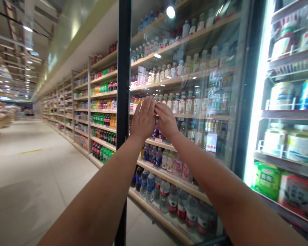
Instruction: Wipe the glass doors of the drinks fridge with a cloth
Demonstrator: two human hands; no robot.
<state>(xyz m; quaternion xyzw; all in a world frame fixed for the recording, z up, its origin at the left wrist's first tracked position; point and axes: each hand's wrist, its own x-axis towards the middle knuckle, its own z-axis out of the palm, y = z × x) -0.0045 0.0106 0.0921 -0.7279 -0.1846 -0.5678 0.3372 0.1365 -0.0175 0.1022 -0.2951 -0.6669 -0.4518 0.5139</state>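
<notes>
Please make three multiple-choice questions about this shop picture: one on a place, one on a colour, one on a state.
1. Where are both hands?
A. on the floor
B. flat on the glass door
C. inside a basket

2. What colour is the door's edge frame?
A. black
B. red
C. white

3. How are the hands?
A. closed on a bottle
B. fists
C. open, holding nothing

Answers:
1 B: the left hand and right hand press the glass door.
2 A: the frame is black.
3 C: the fingers lie spread and the bottles stay behind the glass.

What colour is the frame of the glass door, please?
Black; the door frame shows clearly in the head view, beside the left hand.
</notes>
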